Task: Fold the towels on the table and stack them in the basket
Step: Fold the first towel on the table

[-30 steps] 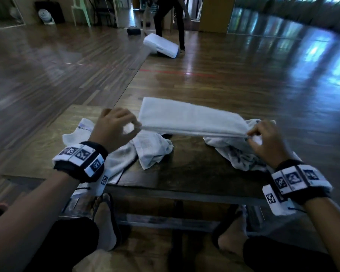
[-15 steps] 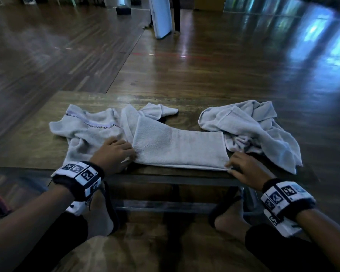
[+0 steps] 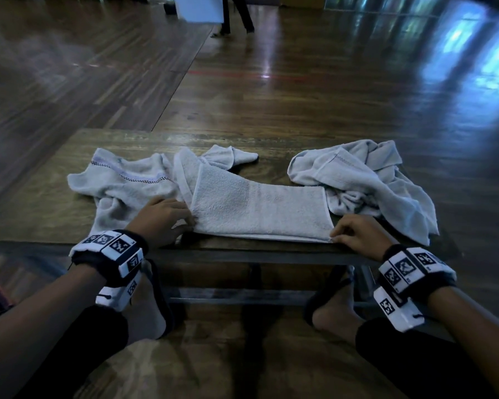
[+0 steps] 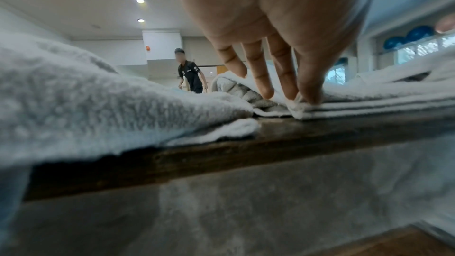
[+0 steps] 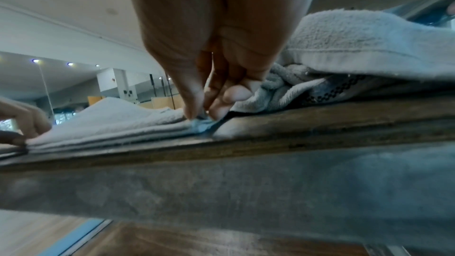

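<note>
A folded white towel lies flat along the near edge of the wooden table. My left hand pinches its near left corner, thumb against fingers in the left wrist view, where the layered towel edge shows. My right hand pinches the near right corner; the right wrist view shows thumb and fingertips closed on the towel's corner. A crumpled towel lies at the left, partly under the folded one. Another crumpled towel lies at the right. No basket is in view.
The table's front edge runs just below my hands, and my feet in sandals rest under it. A person stands far back on the wooden floor beside a white object.
A second ago both hands held the folded towel stretched in the air; now it lies flat at the table's near edge, with both hands still on its near corners.
</note>
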### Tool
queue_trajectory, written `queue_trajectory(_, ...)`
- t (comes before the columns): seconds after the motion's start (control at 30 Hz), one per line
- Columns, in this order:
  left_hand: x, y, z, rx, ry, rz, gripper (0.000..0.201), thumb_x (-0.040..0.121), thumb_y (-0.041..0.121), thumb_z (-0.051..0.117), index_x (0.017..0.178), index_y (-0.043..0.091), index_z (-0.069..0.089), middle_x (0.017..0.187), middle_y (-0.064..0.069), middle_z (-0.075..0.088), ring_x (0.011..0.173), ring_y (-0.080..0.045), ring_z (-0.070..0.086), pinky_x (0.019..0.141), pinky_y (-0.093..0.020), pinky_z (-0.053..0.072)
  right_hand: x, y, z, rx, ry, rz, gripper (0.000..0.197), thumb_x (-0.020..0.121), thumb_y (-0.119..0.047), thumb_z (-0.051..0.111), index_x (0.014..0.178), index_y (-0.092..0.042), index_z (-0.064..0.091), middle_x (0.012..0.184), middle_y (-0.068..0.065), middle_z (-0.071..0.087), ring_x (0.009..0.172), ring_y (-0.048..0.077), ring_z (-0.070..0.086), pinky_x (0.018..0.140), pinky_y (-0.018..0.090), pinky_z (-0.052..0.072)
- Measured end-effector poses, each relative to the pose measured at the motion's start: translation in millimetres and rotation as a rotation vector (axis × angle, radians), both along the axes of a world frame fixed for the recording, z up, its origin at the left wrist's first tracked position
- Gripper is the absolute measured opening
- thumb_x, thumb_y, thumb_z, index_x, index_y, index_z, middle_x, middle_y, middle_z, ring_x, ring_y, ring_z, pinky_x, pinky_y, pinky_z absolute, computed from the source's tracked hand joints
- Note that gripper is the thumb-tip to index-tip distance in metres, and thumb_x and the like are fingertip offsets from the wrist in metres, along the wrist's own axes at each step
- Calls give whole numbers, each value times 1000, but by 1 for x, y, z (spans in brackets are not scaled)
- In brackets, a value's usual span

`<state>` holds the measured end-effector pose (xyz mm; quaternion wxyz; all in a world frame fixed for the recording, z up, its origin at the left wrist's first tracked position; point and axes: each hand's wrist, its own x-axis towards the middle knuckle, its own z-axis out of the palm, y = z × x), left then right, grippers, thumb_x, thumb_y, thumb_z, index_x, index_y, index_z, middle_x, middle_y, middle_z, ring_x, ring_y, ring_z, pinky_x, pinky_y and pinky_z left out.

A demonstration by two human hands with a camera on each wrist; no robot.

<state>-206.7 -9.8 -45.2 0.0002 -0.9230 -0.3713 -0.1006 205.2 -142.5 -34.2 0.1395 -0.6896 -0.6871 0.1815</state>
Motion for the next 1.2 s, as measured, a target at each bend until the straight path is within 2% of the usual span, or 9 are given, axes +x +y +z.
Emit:
queue_trajectory(0.13, -4, 0, 14, -24, -92, 60, 8, 77, 21, 74, 80, 26, 68, 85, 9, 69, 85, -19, 63, 79, -32, 32, 8, -3, 7, 43, 20, -12, 13, 77, -10, 71, 77, -21, 64, 76, -15, 56, 74, 1, 53, 71, 13, 40)
queue_trajectory(0.23, -8, 0, 19, 43, -78, 70, 8, 76, 22, 74, 80, 27, 69, 83, 9, 68, 84, -20, 62, 79, -32, 32, 8, -8, 11, 7, -3, 9, 11, 77, -10, 71, 78, -20, 66, 78, -12, 57, 77, 6, 56, 73, 17, 44)
queue_trajectory(0.3, -5, -2, 14, 72, -22, 60, 6, 76, 30, 73, 80, 28, 69, 84, 8, 68, 85, -21, 63, 79, -33, 32, 3, -9, 11, -36, -39, 42, 6, 78, -12, 71, 82, -17, 70, 81, -7, 60, 78, 8, 57, 75, 19, 47)
queue_trajectory(0.47, 21, -28, 5, 99, -81, 10, 33, 74, 49, 51, 89, 26, 68, 89, 6, 65, 87, -19, 61, 81, -32, 35, -19, -3, 15, 15, -77, 73, 10, 81, -21, 66, 90, -16, 66, 85, -2, 59, 77, 13, 58, 73, 28, 49)
queue_trajectory(0.63, 83, -55, -13, 114, -85, -147, 28, 76, 45, 50, 92, 30, 68, 89, 9, 65, 84, -15, 62, 78, -30, 32, -66, 13, 5, 102, -174, 179, 21, 83, -29, 62, 100, -18, 64, 94, -1, 59, 91, 15, 54, 81, 33, 43)
queue_trajectory(0.8, 115, -53, -18, 23, -103, -107, 29, 78, 38, 44, 89, 28, 69, 84, 7, 66, 78, -20, 63, 66, -32, 44, -87, 28, 0, -39, -225, 173, 17, 89, -25, 54, 101, -17, 62, 104, 2, 59, 104, 19, 51, 83, 35, 45)
queue_trajectory(0.93, 118, -43, -18, -94, -115, -101, 14, 72, 15, 66, 85, 18, 70, 80, -4, 66, 73, -29, 63, 55, -29, 42, -86, 28, 0, -32, -226, 158, 16, 91, -22, 52, 102, -14, 61, 107, 3, 59, 105, 20, 51, 84, 38, 47)
queue_trajectory(1.07, 113, -35, -16, -277, -183, -111, 15, 79, 7, 62, 91, 14, 68, 91, -7, 65, 88, -27, 59, 69, -33, 47, -82, 22, -5, 25, -211, 202, 15, 91, -19, 52, 101, -12, 62, 103, 4, 59, 102, 20, 50, 79, 36, 47)
queue_trajectory(1.2, 101, -31, -16, -252, -131, -189, 14, 76, 5, 63, 85, 13, 69, 85, -7, 66, 83, -28, 61, 72, -33, 47, -75, 11, -13, 159, -248, 275, 10, 84, -15, 62, 90, -9, 67, 89, 9, 63, 88, 27, 58, 64, 36, 47)
